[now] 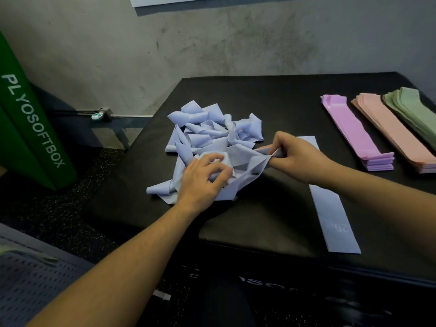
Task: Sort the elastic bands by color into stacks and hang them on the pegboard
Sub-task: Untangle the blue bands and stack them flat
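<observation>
1. A large black padded box with a matte top fills the middle and right of the view and bears everything below.
2. A tall green padded box printed PLYOSOFTBOX leans at the far left, on the dark speckled floor and apart from the black one.
3. A tangled heap of pale blue elastic bands lies on the left half of the black top, twisted and looped over one another.
4. One flat pale blue band marked 20 lies straight, just right of the heap, running toward the near edge.
5. Three sorted stacks sit side by side along the right edge: a pink-violet stack, then a salmon-pink stack, then an olive-green stack farthest right and partly cut off.
6. The left hand rests on the near part of the heap, fingers curled around a bunch of blue band.
7. The right hand pinches the end of a blue band between thumb and fingers, pulled taut from the heap toward the right.
</observation>
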